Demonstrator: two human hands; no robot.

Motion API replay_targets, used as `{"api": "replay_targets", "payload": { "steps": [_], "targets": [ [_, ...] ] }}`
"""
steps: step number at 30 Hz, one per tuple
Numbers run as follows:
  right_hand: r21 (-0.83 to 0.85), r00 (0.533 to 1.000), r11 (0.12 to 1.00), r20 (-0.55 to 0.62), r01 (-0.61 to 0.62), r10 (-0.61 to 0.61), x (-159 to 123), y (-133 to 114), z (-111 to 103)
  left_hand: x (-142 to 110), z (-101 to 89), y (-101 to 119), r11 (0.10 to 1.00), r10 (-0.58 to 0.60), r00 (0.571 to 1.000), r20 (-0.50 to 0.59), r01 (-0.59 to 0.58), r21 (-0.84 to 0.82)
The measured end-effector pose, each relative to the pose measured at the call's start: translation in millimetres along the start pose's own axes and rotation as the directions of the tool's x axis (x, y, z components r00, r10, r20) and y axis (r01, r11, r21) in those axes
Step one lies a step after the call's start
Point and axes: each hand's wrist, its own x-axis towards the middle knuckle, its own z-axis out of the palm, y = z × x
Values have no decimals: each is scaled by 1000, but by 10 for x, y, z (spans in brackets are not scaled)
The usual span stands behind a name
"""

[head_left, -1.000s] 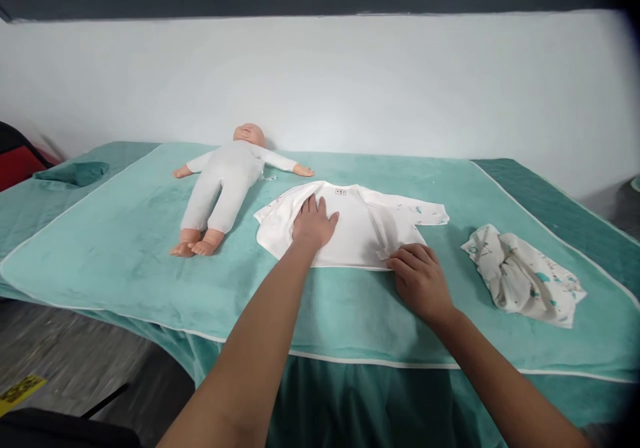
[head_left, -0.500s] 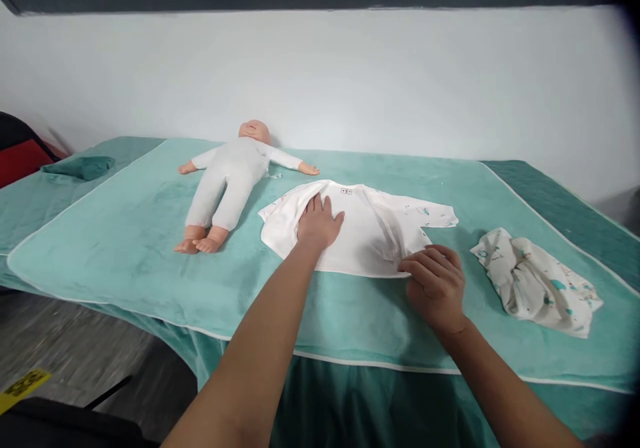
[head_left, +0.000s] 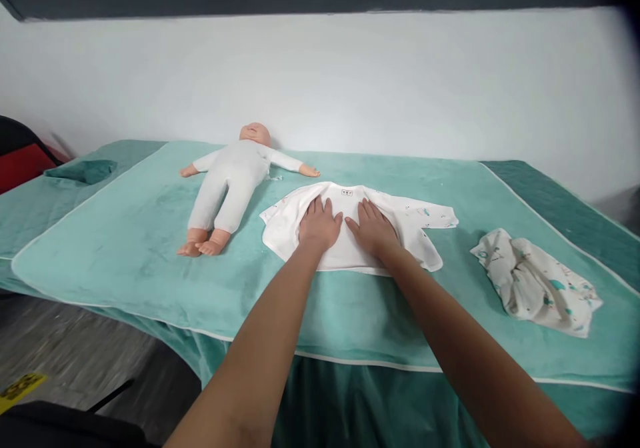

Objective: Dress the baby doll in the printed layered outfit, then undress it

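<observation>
A small white baby shirt [head_left: 423,220] lies spread flat on the teal blanket [head_left: 130,235], its right sleeve stretched out towards the right. My left hand [head_left: 319,224] rests palm down on the shirt's left half, fingers open. My right hand [head_left: 373,228] lies flat beside it on the shirt's middle, fingers stretched out and holding nothing. A baby doll [head_left: 227,185] in a pale grey suit lies on its back just left of the shirt, arms spread.
A crumpled patterned white garment [head_left: 537,281] sits at the right of the blanket. A dark green folded cloth [head_left: 83,170] lies at the far left. A white wall runs behind the bed; the blanket's front edge hangs over dark floor.
My right hand left the shirt's lower right hem and moved up and left onto the shirt's middle, now flat beside the left hand. The left hand stayed put.
</observation>
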Motion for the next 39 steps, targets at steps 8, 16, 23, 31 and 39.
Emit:
{"api": "replay_targets", "payload": {
  "steps": [8,16,23,31,39],
  "targets": [
    [-25,994,996,-74,-80,78,-16,9,37,-62,-41,12,1000,23,999,-38,-23,15],
    [-56,993,994,-82,-94,89,-178,-57,30,-326,-30,67,997,61,994,-86,-56,56],
    [-42,995,996,-61,-83,80,-394,-106,33,-614,-19,114,996,76,997,-29,-75,39],
    [-68,997,997,-71,-41,36,-759,-191,14,-1007,-53,170,994,98,994,-38,-96,57],
    [-88,995,995,-91,-35,27,-1034,-252,18,-1277,-82,170,989,136,989,-60,-133,62]
  ]
}}
